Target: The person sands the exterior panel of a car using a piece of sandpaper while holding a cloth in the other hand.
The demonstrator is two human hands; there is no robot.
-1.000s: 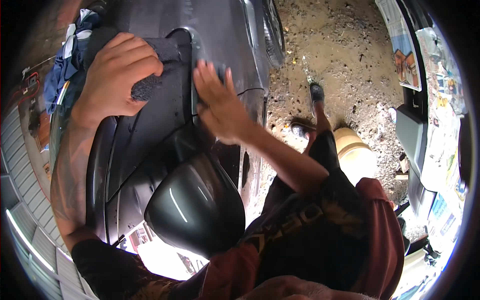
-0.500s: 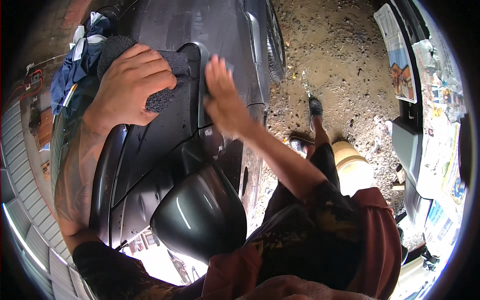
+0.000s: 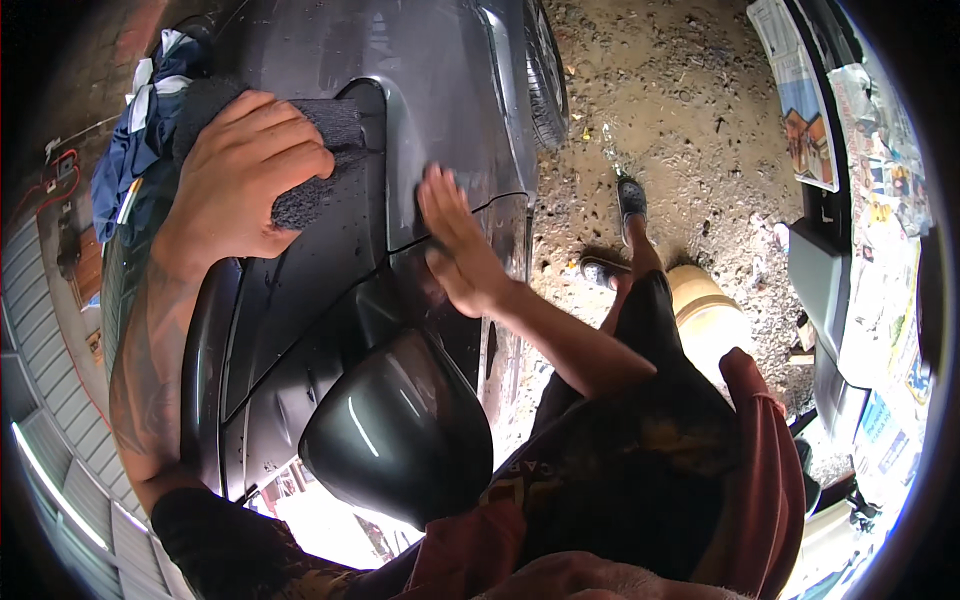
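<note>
My left hand point(image 3: 240, 175) is closed over a bunched dark grey cloth point(image 3: 335, 122), resting by the base of the windshield on a dark car. Lower down and to its right, my right hand point(image 3: 455, 235) has its fingers stretched out, at the matte grey fender point(image 3: 425, 130). Its fingertips look slightly blurred, and nothing shows in its grasp. Below both hands juts the glossy black side mirror point(image 3: 400, 430). Small water drops dot the black trim beside the cloth.
A blue and white cloth point(image 3: 140, 140) lies beyond my left hand. The front wheel point(image 3: 545, 80) stands on muddy gravel point(image 3: 680, 110). Near my feet is a yellowish bucket point(image 3: 700, 310). Another vehicle, covered with newspaper point(image 3: 880, 190), lines the right side.
My right hand has moved down along the fender, toward the mirror. My left hand and the cloth sit slightly farther left in view, as the whole view has shifted a little.
</note>
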